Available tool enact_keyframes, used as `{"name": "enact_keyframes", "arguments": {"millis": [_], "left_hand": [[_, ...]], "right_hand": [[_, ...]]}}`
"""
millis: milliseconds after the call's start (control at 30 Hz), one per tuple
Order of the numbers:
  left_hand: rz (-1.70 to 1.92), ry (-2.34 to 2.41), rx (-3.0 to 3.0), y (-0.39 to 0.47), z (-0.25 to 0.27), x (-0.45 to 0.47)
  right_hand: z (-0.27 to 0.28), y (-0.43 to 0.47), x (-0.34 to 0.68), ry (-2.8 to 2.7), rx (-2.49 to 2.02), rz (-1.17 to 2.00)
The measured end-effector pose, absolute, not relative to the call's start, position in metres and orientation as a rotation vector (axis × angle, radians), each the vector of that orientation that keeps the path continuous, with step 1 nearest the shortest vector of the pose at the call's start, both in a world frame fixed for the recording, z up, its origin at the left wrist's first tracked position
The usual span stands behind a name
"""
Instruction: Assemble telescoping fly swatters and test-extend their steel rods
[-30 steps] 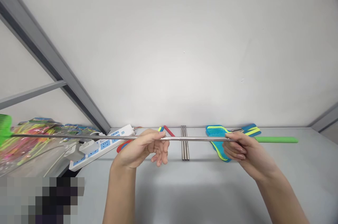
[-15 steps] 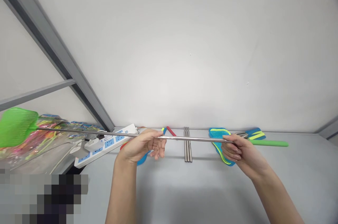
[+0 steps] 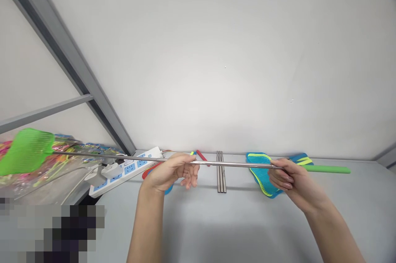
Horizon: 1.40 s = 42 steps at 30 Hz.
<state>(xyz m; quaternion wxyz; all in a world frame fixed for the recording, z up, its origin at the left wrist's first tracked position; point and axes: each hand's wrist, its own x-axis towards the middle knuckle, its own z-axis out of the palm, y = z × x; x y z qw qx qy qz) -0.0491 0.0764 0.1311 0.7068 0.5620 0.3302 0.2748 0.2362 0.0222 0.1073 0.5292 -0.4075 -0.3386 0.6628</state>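
A telescopic fly swatter [image 3: 235,164] lies level across my view, above the table. Its green mesh head [image 3: 27,151] points left and its green grip [image 3: 329,169] points right. Thumb and forefinger of my left hand [image 3: 173,174] pinch the metal rod near its middle, with the other fingers loosely curled below. My right hand [image 3: 291,178] is closed around the rod just left of the green grip. Behind the right hand lies a blue swatter head with a yellow-green edge [image 3: 262,172], partly covered.
Several metal tubes [image 3: 221,172] lie side by side on the grey table [image 3: 216,221]. A red stick [image 3: 202,156] is near the wall. On the left sit a white power strip [image 3: 130,168] with plugs and some colourful bagged items [image 3: 74,145]. Blue-yellow pieces [image 3: 305,159] lie at right.
Both hands and the swatter have shifted to the right. My right hand has moved a little further than the left, so the gap between them is slightly wider.
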Motion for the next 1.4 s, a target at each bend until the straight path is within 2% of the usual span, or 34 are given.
{"name": "enact_keyframes", "arguments": {"millis": [267, 700, 1067, 1233, 1400], "left_hand": [[0.477, 0.703, 1.033, 0.080, 0.115, 0.003], [0.395, 0.573, 1.115, 0.076, 0.089, 0.046], [0.577, 0.625, 1.131, 0.071, 0.089, 0.054], [0.630, 0.682, 1.121, 0.079, 0.096, 0.031], [0.880, 0.737, 0.994, 0.093, 0.111, -0.025]], "right_hand": [[0.090, 0.031, 0.259, -0.659, -0.808, 1.535], [0.083, 0.031, 0.197, -1.001, -0.903, 1.728], [0.091, 0.031, 0.199, -1.153, -0.993, 1.558], [0.093, 0.032, 0.213, -0.908, -0.912, 1.539], [0.095, 0.034, 0.232, -0.651, -0.741, 1.382]]}}
